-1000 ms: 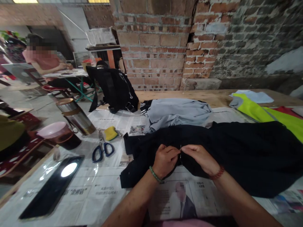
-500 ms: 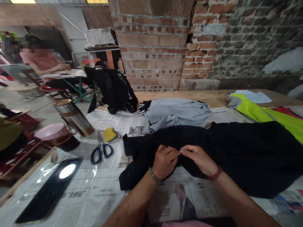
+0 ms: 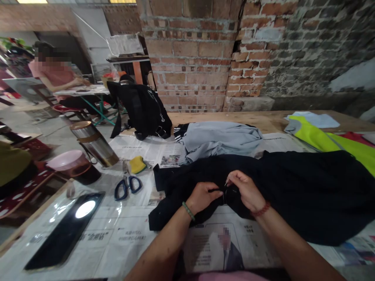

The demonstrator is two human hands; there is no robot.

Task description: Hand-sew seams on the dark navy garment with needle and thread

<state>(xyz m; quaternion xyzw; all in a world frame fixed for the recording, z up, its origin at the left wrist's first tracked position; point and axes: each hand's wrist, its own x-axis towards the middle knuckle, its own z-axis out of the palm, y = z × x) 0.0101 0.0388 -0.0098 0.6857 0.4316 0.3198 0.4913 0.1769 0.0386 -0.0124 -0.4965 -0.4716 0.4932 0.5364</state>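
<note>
A black garment (image 3: pixel 304 195) lies spread across the newspaper in front of me. My left hand (image 3: pixel 205 197), with a green bead bracelet at the wrist, pinches a fold of its cloth between thumb and fingers. Just to the right and slightly higher, my right hand (image 3: pixel 244 189) is closed in a pinch on a thin, pale sewing needle (image 3: pixel 226 182). The needle's tip points toward the garment; any thread is too fine to make out. Blue-handled scissors (image 3: pixel 127 187) rest left of the garment, below a yellow sponge (image 3: pixel 137 164).
A phone (image 3: pixel 66 230), a pink-lidded container (image 3: pixel 74 168) and a steel flask (image 3: pixel 94 143) stand along the left side. Behind are a black backpack (image 3: pixel 140 109) and grey clothing (image 3: pixel 219 138). A neon-yellow garment (image 3: pixel 328 136) lies far right. A person (image 3: pixel 55 76) sits at another table.
My hands, close together at the fingertips before, have moved apart. The right hand has risen a little with the needle showing; the left stays low on the cloth. The view has shifted slightly.
</note>
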